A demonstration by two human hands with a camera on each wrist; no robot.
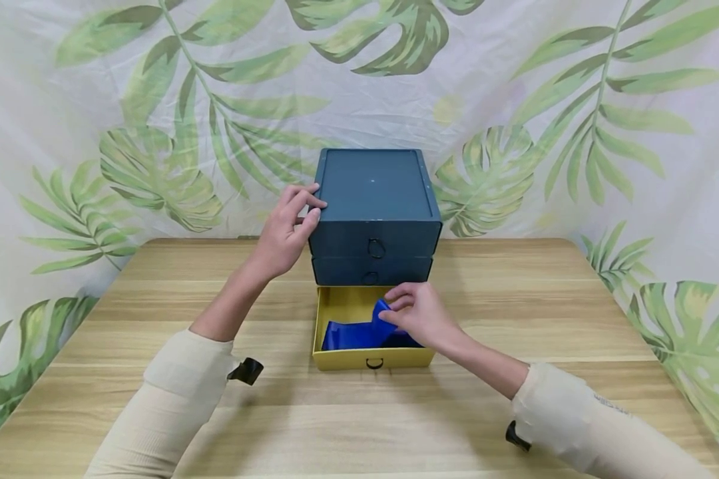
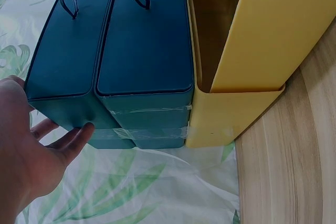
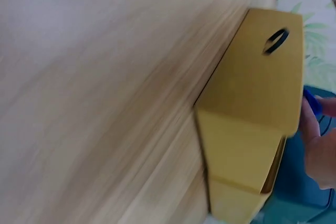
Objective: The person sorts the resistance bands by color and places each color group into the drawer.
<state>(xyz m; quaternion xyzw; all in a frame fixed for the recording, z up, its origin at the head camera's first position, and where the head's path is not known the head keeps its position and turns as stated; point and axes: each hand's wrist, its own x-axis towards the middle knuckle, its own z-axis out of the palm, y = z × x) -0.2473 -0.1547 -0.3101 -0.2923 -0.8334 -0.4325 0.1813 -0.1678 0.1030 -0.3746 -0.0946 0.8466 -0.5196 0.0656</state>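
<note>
A stack of drawers stands on the table, with two dark blue-green drawer units (image 1: pixel 374 239) above a yellow drawer (image 1: pixel 335 360) pulled out at the bottom. Inside it lies a glossy blue strip of soft-looking material (image 1: pixel 350 336), one end of it raised. My right hand (image 1: pixel 422 316) pinches that raised end between thumb and fingers, just above the drawer. In the right wrist view only a bit of the blue strip (image 3: pixel 312 102) shows past the drawer front. My left hand (image 1: pixel 287 229) rests against the upper left edge of the stack, fingers on the top and side.
Each drawer front has a small black loop handle (image 1: pixel 374 363). The wooden table (image 1: pixel 245 412) extends around the stack. Behind it hangs a white cloth with a green leaf print (image 1: pixel 371 113). Clear tape (image 2: pixel 152 132) runs along the side of the units.
</note>
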